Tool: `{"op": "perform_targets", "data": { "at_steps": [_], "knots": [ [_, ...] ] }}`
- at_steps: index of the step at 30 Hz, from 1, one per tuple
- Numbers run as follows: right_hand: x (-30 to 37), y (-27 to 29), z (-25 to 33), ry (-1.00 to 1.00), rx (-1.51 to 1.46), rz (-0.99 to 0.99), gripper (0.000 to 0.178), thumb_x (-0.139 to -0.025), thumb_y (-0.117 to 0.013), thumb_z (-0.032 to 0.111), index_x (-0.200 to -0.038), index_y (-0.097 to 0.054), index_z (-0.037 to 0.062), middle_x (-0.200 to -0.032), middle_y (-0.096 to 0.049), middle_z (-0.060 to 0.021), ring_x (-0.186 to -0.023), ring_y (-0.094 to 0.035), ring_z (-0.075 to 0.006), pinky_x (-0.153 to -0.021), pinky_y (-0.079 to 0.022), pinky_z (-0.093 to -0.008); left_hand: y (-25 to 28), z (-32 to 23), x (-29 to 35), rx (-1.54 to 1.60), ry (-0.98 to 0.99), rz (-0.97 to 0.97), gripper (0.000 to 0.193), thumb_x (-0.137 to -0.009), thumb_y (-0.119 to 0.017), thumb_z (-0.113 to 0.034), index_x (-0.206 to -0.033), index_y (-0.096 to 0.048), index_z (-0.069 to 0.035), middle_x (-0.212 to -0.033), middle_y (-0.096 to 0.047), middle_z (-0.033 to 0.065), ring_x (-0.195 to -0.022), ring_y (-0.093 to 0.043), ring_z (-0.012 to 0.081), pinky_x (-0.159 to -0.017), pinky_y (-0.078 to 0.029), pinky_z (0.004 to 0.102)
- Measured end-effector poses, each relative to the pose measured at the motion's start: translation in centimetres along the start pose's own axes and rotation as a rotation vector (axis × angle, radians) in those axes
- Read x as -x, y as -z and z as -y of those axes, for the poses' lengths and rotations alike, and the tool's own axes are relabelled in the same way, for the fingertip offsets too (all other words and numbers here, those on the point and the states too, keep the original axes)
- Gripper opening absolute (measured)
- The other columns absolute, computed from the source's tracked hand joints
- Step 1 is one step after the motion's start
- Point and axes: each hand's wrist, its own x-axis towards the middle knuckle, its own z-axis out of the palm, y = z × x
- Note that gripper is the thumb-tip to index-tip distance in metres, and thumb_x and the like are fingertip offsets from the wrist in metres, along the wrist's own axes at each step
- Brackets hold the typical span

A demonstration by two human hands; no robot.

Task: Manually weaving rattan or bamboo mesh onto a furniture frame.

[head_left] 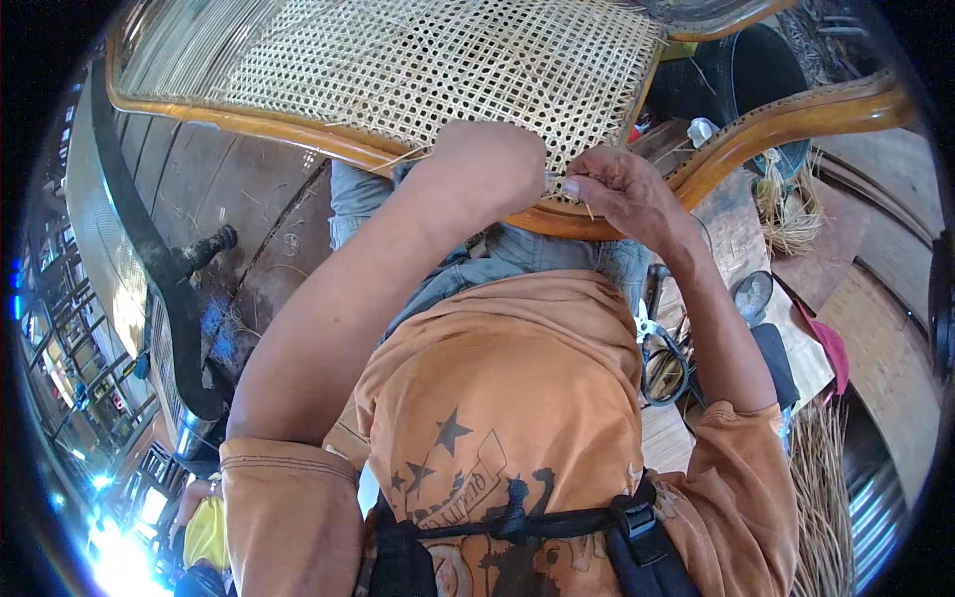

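Across my lap lies a curved brown wooden frame [269, 126] with a pale woven cane panel [448, 70] in an open lattice. At the panel's near right corner, both my hands work close together. My left hand [492, 164] is closed in a fist over the near rail; what it holds is hidden. My right hand [627, 194] pinches at the rail with thumb and fingers, and a thin pale cane strand shows at its fingertips. Loose strand ends stick out along the panel's right edge.
A dark-framed furniture piece [149, 239] leans at the left. On the right are a dark bucket [766, 75], tangled cane [791, 214], a round dark dish [753, 294], a red cloth [828, 348] and a bundle of long cane strips [821, 488]. A tool with a white part [647, 326] lies beside my right thigh.
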Motion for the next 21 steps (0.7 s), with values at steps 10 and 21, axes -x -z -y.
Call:
{"op": "perform_targets", "data": {
  "at_steps": [10, 21],
  "knots": [
    [-0.1, -0.2, -1.5, 0.104, 0.585, -0.043, 0.018, -0.079, -0.058, 0.019, -0.076, -0.063, 0.0028, -0.075, -0.059, -0.0182, -0.078, -0.057, -0.0358, -0.074, -0.046, -0.0434, 0.5, -0.7, -1.6, -0.09, -0.079, 0.196, 0.019, -0.077, -0.054, -0.012, -0.085, -0.069, -0.002, -0.086, -0.068, 0.016, -0.079, -0.067, 0.0299, -0.068, -0.053, 0.0425],
    [-0.5, 0.2, -1.5, -0.005, 0.506, 0.015, 0.02, -0.074, -0.052, 0.016, -0.072, -0.063, -0.0011, -0.079, -0.059, -0.0231, -0.078, -0.058, -0.0391, -0.075, -0.047, -0.0446, 0.7, -3.1, -3.2, -0.233, -0.129, 0.244, 0.02, -0.076, -0.057, -0.014, -0.088, -0.071, -0.007, -0.089, -0.069, 0.0115, -0.083, -0.067, 0.0261, -0.069, -0.052, 0.0407]
  ]
}}
